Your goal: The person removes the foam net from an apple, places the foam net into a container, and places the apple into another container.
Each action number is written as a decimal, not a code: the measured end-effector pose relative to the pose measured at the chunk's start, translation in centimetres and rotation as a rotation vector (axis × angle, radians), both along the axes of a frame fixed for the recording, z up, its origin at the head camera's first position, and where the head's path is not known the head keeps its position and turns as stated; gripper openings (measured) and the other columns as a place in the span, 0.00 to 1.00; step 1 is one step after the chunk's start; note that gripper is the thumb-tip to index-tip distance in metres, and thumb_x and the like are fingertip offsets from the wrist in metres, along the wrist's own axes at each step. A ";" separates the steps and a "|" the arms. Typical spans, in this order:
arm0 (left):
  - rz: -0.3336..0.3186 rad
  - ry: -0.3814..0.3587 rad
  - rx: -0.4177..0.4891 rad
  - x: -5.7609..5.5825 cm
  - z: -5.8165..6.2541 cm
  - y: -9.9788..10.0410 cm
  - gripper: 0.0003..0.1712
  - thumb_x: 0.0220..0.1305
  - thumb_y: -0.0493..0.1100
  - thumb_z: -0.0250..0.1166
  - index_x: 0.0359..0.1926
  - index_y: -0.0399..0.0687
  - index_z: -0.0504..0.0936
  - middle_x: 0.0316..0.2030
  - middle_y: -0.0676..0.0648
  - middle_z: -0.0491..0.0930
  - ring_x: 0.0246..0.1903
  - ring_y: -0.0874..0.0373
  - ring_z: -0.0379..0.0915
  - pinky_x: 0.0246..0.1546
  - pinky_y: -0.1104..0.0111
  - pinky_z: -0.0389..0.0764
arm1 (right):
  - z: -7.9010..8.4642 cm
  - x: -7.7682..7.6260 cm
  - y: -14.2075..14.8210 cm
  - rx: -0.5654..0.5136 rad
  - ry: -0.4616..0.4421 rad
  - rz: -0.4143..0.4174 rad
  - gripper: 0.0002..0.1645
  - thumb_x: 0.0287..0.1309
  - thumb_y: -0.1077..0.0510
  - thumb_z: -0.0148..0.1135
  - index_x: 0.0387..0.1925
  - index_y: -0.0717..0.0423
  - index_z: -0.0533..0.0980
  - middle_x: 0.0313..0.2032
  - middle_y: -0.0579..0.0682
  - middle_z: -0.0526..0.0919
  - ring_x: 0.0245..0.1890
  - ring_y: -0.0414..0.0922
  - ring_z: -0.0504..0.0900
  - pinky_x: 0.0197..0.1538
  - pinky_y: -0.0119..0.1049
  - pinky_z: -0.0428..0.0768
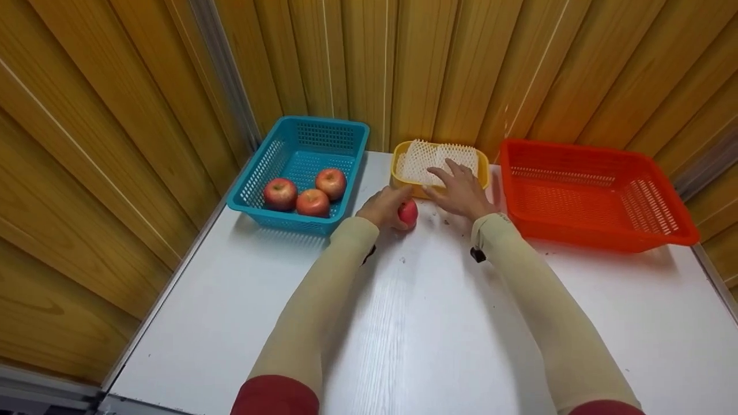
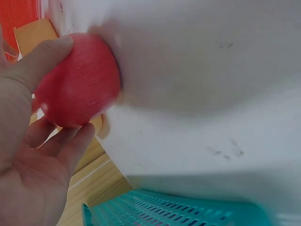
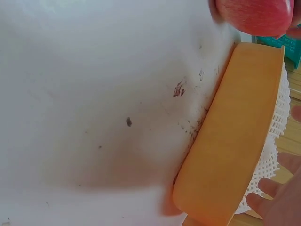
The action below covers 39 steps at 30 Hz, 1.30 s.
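Note:
In the head view my left hand point(image 1: 383, 207) grips a red apple point(image 1: 408, 213) low over the white table, in front of the yellow basket point(image 1: 415, 190). The left wrist view shows the thumb on one side of the apple point(image 2: 82, 82) and the fingers curled on the other. My right hand point(image 1: 461, 190) reaches over the yellow basket, fingers spread and holding nothing. Beneath those fingers, white foam net sleeves point(image 1: 424, 158) stick up above the basket's rim. From the right wrist, the fingertips point(image 3: 268, 186) show right at the netting.
A teal basket point(image 1: 300, 124) with three apples point(image 1: 313, 203) stands at the left. On the right is a larger orange-red basket point(image 1: 582, 230). Wooden panel walls point(image 1: 357, 57) rise behind and at the left of the white table point(image 1: 392, 334).

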<state>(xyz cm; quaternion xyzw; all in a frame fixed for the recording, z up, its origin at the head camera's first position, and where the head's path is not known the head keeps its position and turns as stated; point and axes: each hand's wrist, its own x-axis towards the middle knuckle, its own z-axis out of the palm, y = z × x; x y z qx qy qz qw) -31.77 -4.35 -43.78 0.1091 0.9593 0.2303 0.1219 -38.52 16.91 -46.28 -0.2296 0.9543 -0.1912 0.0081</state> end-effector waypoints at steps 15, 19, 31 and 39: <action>-0.112 0.064 -0.052 -0.9 0.7 0.7 0.50 0.51 0.38 0.83 0.73 0.63 0.70 0.62 0.51 0.76 0.62 0.54 0.68 0.70 0.56 0.69 | -0.5 0.4 -0.1 -0.029 -0.001 -0.007 0.39 0.68 0.27 0.52 0.75 0.35 0.65 0.81 0.55 0.48 0.77 0.64 0.49 0.74 0.69 0.50; -0.174 0.086 -0.043 -1.1 0.7 0.6 0.48 0.52 0.40 0.82 0.72 0.67 0.72 0.64 0.51 0.75 0.63 0.53 0.66 0.68 0.58 0.72 | -0.6 0.6 0.0 -0.032 0.016 -0.012 0.40 0.67 0.27 0.52 0.75 0.34 0.65 0.81 0.55 0.47 0.78 0.63 0.48 0.75 0.67 0.51; -0.173 0.047 -0.059 -0.9 1.5 -0.2 0.48 0.53 0.42 0.82 0.73 0.59 0.69 0.59 0.49 0.75 0.57 0.53 0.70 0.63 0.59 0.76 | -0.9 0.8 0.1 -0.054 0.047 -0.015 0.39 0.68 0.29 0.53 0.75 0.35 0.65 0.81 0.54 0.48 0.78 0.62 0.48 0.74 0.70 0.50; -0.205 0.066 -0.091 -0.4 2.2 -1.0 0.39 0.56 0.44 0.80 0.67 0.47 0.74 0.57 0.46 0.78 0.55 0.51 0.73 0.59 0.62 0.80 | -1.3 1.3 0.1 -0.071 0.047 -0.012 0.41 0.66 0.27 0.54 0.76 0.34 0.64 0.81 0.53 0.48 0.78 0.62 0.48 0.73 0.71 0.52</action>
